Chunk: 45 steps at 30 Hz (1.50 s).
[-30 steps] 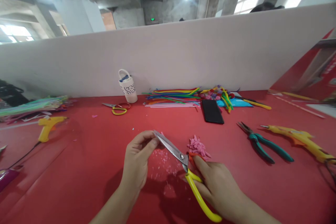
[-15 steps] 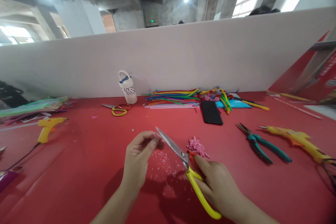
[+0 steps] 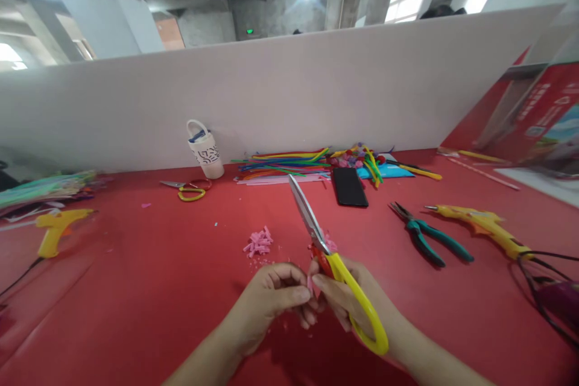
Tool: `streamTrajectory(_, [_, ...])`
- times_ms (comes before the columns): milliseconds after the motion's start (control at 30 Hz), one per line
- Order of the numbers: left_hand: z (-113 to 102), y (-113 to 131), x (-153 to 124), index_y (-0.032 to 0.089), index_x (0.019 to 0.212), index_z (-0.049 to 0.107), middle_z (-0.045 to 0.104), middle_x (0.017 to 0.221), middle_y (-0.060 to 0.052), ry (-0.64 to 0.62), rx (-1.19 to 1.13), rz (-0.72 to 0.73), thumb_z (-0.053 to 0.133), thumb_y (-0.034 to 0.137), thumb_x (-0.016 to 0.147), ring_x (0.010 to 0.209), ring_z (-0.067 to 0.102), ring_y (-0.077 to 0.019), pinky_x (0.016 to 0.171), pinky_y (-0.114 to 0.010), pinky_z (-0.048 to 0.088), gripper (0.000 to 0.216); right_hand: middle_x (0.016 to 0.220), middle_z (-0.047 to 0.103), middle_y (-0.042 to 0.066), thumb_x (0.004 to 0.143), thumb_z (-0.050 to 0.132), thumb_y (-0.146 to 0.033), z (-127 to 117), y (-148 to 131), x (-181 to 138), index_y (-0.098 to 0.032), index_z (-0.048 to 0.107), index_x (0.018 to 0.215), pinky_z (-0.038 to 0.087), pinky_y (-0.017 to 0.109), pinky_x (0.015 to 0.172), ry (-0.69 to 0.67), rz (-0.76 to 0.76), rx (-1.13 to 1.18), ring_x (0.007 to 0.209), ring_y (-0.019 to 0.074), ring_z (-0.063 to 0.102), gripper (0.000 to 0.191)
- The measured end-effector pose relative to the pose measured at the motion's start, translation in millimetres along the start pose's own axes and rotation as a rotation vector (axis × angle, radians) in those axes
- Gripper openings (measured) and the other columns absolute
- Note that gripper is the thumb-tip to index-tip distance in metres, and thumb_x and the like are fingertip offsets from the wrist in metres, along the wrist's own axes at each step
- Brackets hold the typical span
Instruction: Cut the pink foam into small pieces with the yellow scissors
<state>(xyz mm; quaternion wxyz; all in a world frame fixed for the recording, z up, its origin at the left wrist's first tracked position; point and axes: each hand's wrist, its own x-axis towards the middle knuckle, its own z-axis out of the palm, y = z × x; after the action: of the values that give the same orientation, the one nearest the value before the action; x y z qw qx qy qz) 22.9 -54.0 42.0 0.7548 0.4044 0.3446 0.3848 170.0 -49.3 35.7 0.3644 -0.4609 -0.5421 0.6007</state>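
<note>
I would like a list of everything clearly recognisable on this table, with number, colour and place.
Large scissors: one, yellow-red handles, front centre, held
Strip: one, pink, front centre, held
Short pieces: two heaps, pink, centre
Small scissors: one, yellow-red handles, back left
Cup: one, white, back left
Craft stems: one bundle, many colours, back centre
Pale bundle: one, mostly green, far left
Phone: one, black, back, centre-right
Packet: one, blue, beside the phone
Pliers: one pair, green handles, right
Glue guns: two, yellow, left and right ends
Left hand: one, bare, front centre
Right hand: one, bare, holding large scissors
</note>
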Motion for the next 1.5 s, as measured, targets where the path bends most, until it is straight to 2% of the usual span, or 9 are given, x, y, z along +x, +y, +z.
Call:
streamTrajectory(167, [1, -3, 0, 0.012, 0.065, 0.058, 0.062, 0.059, -0.005, 0.011, 0.039, 0.000, 0.059, 0.018, 0.066, 0.045, 0.054, -0.0101, 0.045, -0.021, 0.041, 0.006, 0.044, 0.048, -0.008, 0.067, 0.052, -0.033, 0, -2, 0, -0.018, 0.044, 0.066, 0.027, 0.013, 0.026, -0.017, 0.010, -0.016, 0.027, 0.0024, 0.033, 0.017])
streamTrajectory(400, [1, -2, 2, 0.012, 0.063, 0.058, 0.060, 0.055, -0.003, 0.036, 0.115, -0.018, 0.059, 0.020, 0.064, 0.043, 0.052, -0.0102, 0.044, -0.022, 0.040, 0.007, 0.043, 0.042, -0.010, 0.068, 0.048, -0.028, 0, 0, -1, -0.019, 0.043, 0.066, 0.027, 0.014, 0.026, -0.029, 0.017, -0.068, 0.027, 0.0030, 0.032, 0.011])
streamTrajectory(500, [3, -2, 2, 0.015, 0.063, 0.056, 0.057, 0.055, 0.000, 0.139, 0.236, 0.069, 0.060, 0.018, 0.062, 0.047, 0.052, -0.0107, 0.049, -0.023, 0.041, 0.005, 0.044, 0.039, -0.010, 0.066, 0.046, -0.023, 2, -1, -1, -0.020, 0.039, 0.063, 0.026, 0.015, 0.028, 0.035, 0.003, -0.101, 0.030, 0.0031, 0.031, 0.008])
streamTrajectory(600, [4, -5, 2, 0.017, 0.064, 0.058, 0.058, 0.060, -0.001, 0.258, 0.474, 0.210, 0.059, 0.014, 0.061, 0.055, 0.052, -0.0128, 0.054, -0.024, 0.041, 0.004, 0.043, 0.034, -0.010, 0.062, 0.045, -0.021, 4, -2, -1, -0.021, 0.033, 0.058, 0.024, 0.016, 0.030, 0.083, -0.021, -0.133, 0.032, 0.0031, 0.029, 0.012])
streamTrajectory(733, [4, -7, 1, 0.018, 0.063, 0.062, 0.058, 0.060, -0.002, 0.287, 0.685, 0.313, 0.055, 0.012, 0.062, 0.056, 0.051, -0.0141, 0.055, -0.024, 0.040, 0.009, 0.044, 0.033, -0.010, 0.064, 0.045, -0.024, 6, -4, -2, -0.021, 0.032, 0.058, 0.023, 0.017, 0.033, 0.077, -0.066, -0.191, 0.034, 0.0042, 0.028, 0.014])
streamTrajectory(900, [-2, 3, 3, 0.016, 0.061, 0.056, 0.054, 0.048, 0.002, 0.329, 0.382, 0.216, 0.055, 0.015, 0.065, 0.044, 0.050, -0.0114, 0.048, -0.023, 0.041, 0.004, 0.049, 0.030, -0.008, 0.070, 0.048, -0.035, 0, -8, -2, -0.020, 0.034, 0.059, 0.026, 0.019, 0.039, 0.045, -0.202, -0.355, 0.043, 0.0066, 0.030, 0.023])
streamTrajectory(1067, [-17, 23, 1, 0.013, 0.066, 0.055, 0.057, 0.056, 0.000, 0.402, 0.064, 0.339, 0.057, 0.021, 0.069, 0.048, 0.049, -0.0085, 0.048, -0.021, 0.039, 0.008, 0.051, 0.038, -0.007, 0.070, 0.051, -0.043, -5, -5, -3, -0.021, 0.036, 0.066, 0.022, 0.020, 0.040, 0.087, -0.294, -0.815, 0.043, 0.0082, 0.032, 0.027])
streamTrajectory(1267, [-23, 35, -3, 0.013, 0.068, 0.058, 0.058, 0.058, 0.001, 0.412, 0.046, 0.404, 0.055, 0.018, 0.071, 0.052, 0.051, -0.0079, 0.051, -0.020, 0.039, 0.006, 0.053, 0.052, -0.002, 0.073, 0.044, -0.051, -7, 1, -1, -0.021, 0.039, 0.072, 0.021, 0.024, 0.042, 0.101, -0.376, -1.176, 0.045, 0.0149, 0.048, 0.031])
streamTrajectory(1500, [-25, 36, -5, 0.013, 0.070, 0.059, 0.058, 0.059, 0.000, 0.415, 0.121, 0.434, 0.055, 0.019, 0.071, 0.052, 0.051, -0.0087, 0.052, -0.022, 0.040, 0.007, 0.054, 0.054, 0.000, 0.077, 0.038, -0.051, -11, 7, 2, -0.020, 0.039, 0.078, 0.019, 0.025, 0.043, 0.119, -0.455, -1.356, 0.047, 0.0182, 0.052, 0.031])
